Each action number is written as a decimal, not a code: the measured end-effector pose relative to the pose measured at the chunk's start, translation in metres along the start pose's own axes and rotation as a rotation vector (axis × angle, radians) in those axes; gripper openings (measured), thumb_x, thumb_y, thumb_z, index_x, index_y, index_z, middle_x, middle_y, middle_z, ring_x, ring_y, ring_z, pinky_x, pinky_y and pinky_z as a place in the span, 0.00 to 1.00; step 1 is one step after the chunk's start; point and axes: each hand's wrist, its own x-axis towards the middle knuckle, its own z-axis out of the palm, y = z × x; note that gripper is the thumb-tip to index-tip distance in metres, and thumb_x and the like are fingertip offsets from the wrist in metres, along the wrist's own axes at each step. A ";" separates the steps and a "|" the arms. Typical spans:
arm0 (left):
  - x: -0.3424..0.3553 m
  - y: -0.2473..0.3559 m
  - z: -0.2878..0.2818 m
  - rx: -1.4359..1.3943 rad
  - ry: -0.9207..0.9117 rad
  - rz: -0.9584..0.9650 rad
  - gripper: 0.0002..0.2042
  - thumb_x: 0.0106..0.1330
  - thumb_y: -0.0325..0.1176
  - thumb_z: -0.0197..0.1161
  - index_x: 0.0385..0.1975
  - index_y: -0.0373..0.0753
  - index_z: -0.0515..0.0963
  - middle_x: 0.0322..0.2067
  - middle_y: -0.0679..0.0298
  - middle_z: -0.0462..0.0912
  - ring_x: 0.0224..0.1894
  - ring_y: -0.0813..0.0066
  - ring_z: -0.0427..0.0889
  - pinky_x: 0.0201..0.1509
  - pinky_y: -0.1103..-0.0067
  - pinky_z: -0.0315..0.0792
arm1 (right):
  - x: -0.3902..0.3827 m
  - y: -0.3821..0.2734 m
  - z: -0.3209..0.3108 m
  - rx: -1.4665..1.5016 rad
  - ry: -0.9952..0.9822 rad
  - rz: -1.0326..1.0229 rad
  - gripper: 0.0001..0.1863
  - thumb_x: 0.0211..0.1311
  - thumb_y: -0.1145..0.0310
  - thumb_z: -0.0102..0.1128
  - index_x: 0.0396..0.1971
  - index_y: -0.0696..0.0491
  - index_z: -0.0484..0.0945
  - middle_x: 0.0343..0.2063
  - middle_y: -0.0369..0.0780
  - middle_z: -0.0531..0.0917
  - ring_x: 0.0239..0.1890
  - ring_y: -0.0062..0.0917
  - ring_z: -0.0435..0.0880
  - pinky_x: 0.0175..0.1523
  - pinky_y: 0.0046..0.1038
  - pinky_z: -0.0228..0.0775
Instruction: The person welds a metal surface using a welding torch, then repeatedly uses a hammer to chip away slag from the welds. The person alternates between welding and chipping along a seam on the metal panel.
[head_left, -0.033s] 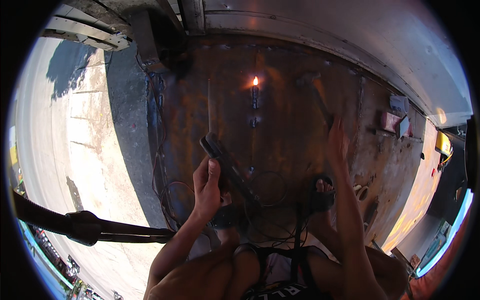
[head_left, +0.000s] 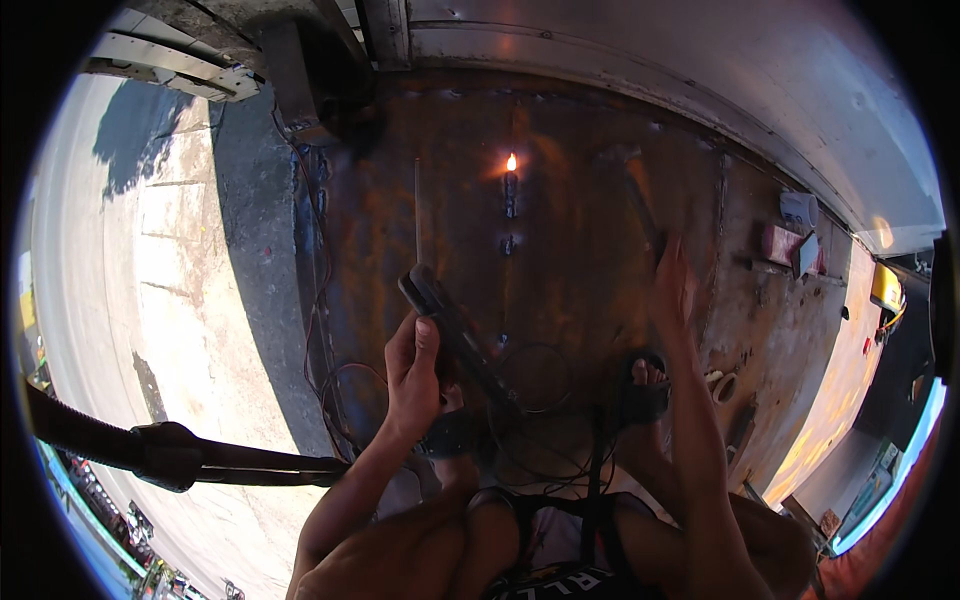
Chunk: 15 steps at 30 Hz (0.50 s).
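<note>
My left hand [head_left: 412, 378] is wrapped round a dark welding electrode holder [head_left: 462, 342], thumb along its top. A thin welding rod [head_left: 418, 210] sticks out of the holder's jaw toward the far side, apart from the glowing spot. My right hand [head_left: 676, 285] grips the handle of a hammer [head_left: 642, 203], whose blurred head is over the plate. Between the two hands lies a rusty brown steel plate [head_left: 460, 270]. A bright orange glow [head_left: 511, 162] burns at the far end of a short weld bead [head_left: 510, 195] on its seam, with smaller weld spots nearer me.
Cables [head_left: 535, 455] loop round my sandalled feet. A metal wall [head_left: 600, 55] closes the far side, with a dark post [head_left: 295, 85] at far left. At right are a white cup [head_left: 798, 208], a reddish box [head_left: 780, 243] and a ring [head_left: 724, 388]. Sunlit concrete [head_left: 185, 300] is at left.
The hammer in my right hand has shifted very slightly, and its head looks more blurred. My left hand and the electrode holder stay almost still.
</note>
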 end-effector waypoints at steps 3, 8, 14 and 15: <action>0.002 0.004 -0.005 0.049 0.030 0.008 0.24 0.79 0.50 0.46 0.48 0.31 0.75 0.38 0.62 0.83 0.36 0.79 0.82 0.41 0.79 0.77 | -0.004 -0.039 -0.018 0.361 -0.064 -0.024 0.16 0.75 0.59 0.49 0.47 0.57 0.71 0.29 0.46 0.80 0.27 0.42 0.81 0.33 0.39 0.72; 0.011 -0.001 -0.016 0.058 0.065 0.039 0.23 0.79 0.50 0.44 0.48 0.32 0.73 0.38 0.58 0.82 0.36 0.71 0.84 0.43 0.73 0.80 | 0.007 -0.117 -0.073 0.978 -0.309 0.051 0.20 0.75 0.54 0.50 0.42 0.59 0.70 0.21 0.44 0.76 0.19 0.27 0.73 0.28 0.28 0.69; 0.015 0.007 -0.003 -0.047 0.073 0.023 0.22 0.80 0.48 0.43 0.45 0.32 0.74 0.34 0.61 0.82 0.32 0.77 0.83 0.37 0.80 0.78 | 0.044 -0.098 -0.040 0.775 0.074 -0.462 0.21 0.74 0.53 0.52 0.42 0.60 0.70 0.22 0.48 0.79 0.20 0.37 0.82 0.28 0.32 0.73; 0.015 0.008 -0.001 -0.056 0.068 0.031 0.22 0.80 0.48 0.43 0.45 0.32 0.74 0.34 0.61 0.82 0.32 0.77 0.83 0.37 0.80 0.78 | 0.059 -0.087 -0.019 0.543 0.003 -0.480 0.21 0.74 0.53 0.52 0.43 0.60 0.70 0.23 0.49 0.80 0.22 0.40 0.83 0.29 0.34 0.74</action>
